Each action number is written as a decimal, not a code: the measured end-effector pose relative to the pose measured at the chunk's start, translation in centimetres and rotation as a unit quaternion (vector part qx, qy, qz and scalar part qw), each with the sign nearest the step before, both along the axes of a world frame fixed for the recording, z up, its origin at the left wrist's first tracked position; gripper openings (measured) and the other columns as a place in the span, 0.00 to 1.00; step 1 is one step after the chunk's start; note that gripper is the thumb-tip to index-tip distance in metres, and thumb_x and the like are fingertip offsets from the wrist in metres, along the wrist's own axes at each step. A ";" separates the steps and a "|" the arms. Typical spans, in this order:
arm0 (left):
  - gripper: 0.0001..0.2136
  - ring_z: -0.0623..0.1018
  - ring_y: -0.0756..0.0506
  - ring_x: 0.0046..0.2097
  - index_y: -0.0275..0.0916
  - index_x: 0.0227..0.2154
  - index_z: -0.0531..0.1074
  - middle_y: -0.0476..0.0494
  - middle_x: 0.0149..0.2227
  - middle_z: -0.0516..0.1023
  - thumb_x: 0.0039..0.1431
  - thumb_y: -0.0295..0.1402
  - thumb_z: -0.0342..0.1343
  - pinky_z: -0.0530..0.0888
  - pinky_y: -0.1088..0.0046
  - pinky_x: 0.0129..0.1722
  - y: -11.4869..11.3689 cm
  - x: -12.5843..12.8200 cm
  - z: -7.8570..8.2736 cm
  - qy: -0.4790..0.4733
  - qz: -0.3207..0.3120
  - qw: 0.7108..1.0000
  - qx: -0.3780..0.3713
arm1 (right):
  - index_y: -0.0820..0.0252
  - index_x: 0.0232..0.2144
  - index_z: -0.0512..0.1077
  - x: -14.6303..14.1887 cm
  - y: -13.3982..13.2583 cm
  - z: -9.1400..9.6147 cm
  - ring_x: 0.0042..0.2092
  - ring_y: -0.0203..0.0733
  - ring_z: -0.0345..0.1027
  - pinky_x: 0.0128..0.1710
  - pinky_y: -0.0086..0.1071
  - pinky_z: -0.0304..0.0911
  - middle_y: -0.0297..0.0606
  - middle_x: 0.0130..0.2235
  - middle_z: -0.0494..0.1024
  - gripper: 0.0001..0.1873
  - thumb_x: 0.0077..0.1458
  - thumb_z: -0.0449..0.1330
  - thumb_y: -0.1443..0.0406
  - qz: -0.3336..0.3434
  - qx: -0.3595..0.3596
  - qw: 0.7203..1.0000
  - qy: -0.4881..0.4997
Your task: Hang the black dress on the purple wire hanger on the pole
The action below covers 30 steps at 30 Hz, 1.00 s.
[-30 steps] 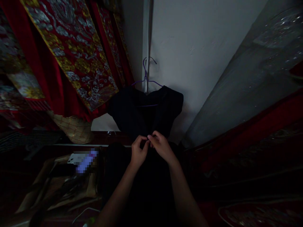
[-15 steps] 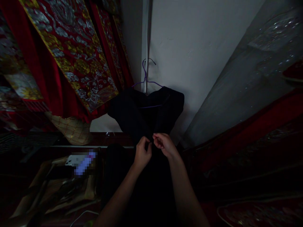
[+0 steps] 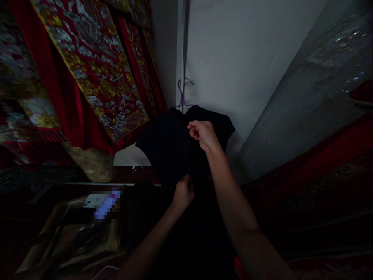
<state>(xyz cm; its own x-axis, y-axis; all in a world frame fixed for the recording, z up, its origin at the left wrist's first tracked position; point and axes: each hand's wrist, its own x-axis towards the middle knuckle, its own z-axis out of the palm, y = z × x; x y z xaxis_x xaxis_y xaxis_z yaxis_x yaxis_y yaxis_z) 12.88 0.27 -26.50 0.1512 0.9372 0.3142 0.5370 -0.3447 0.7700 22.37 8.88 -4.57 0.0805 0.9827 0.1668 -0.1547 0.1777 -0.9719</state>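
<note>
A black garment [image 3: 171, 147] hangs on a purple wire hanger [image 3: 182, 93] against the white wall. My left hand [image 3: 183, 192] is closed on the dark cloth low on the garment's front. My right hand [image 3: 201, 134] is raised near the neckline, fingers pinched together on the fabric or a small fastening that I cannot make out. The lower part of the garment runs down into shadow between my forearms.
Red robes with gold and silver embroidery [image 3: 96, 74] hang at the left. A grey glittery cloth [image 3: 314, 89] and red fabric [image 3: 320, 155] fill the right. A cluttered dark surface [image 3: 81, 225] with papers and a white object lies at the lower left.
My right hand has risen from beside the left hand at the garment's middle up to near the neckline, and the front opening is now closed. The left hand stayed low.
</note>
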 end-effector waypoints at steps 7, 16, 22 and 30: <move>0.06 0.77 0.47 0.36 0.39 0.39 0.68 0.47 0.35 0.76 0.60 0.25 0.56 0.70 0.72 0.38 3.1 -2.6 5.2 -0.057 -0.079 0.995 0.031 | 0.62 0.23 0.71 0.1 -1.3 -1.6 0.16 0.28 0.57 0.17 0.23 0.48 0.30 0.15 0.68 0.14 0.54 0.59 0.58 0.026 0.074 0.996 -0.033; 0.07 0.74 0.48 0.38 0.39 0.44 0.75 0.46 0.36 0.75 0.67 0.29 0.53 0.70 0.72 0.41 6.8 -4.8 19.5 -0.032 -0.044 0.945 0.323 | 0.59 0.24 0.71 0.2 -2.4 -2.4 0.18 0.31 0.61 0.21 0.26 0.53 0.29 0.16 0.68 0.16 0.57 0.58 0.55 0.008 0.132 0.987 -0.095; 0.07 0.73 0.48 0.36 0.37 0.34 0.73 0.47 0.33 0.74 0.67 0.31 0.53 0.68 0.73 0.39 7.3 -5.1 21.5 -0.003 -0.006 0.938 0.348 | 0.59 0.21 0.72 0.1 -0.9 -4.0 0.20 0.33 0.62 0.25 0.28 0.52 0.30 0.16 0.67 0.15 0.58 0.56 0.62 -0.044 0.144 0.969 -0.195; 0.10 0.76 0.49 0.43 0.40 0.34 0.69 0.47 0.34 0.75 0.69 0.34 0.46 0.72 0.72 0.50 11.2 -16.3 18.7 -0.540 0.141 0.822 0.113 | 0.58 0.17 0.71 0.2 -1.2 -12.0 0.19 0.33 0.59 0.25 0.28 0.52 0.29 0.14 0.65 0.14 0.51 0.56 0.60 0.015 0.024 0.988 -0.150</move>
<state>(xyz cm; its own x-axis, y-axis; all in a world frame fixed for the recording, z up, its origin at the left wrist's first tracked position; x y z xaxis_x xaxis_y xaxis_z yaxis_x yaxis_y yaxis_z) -3.46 11.51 -7.75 -0.5435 0.7861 0.2942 -0.3338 -0.5240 0.7836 22.62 7.68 -16.54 -0.0078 0.9744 0.2247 0.1328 0.2237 -0.9656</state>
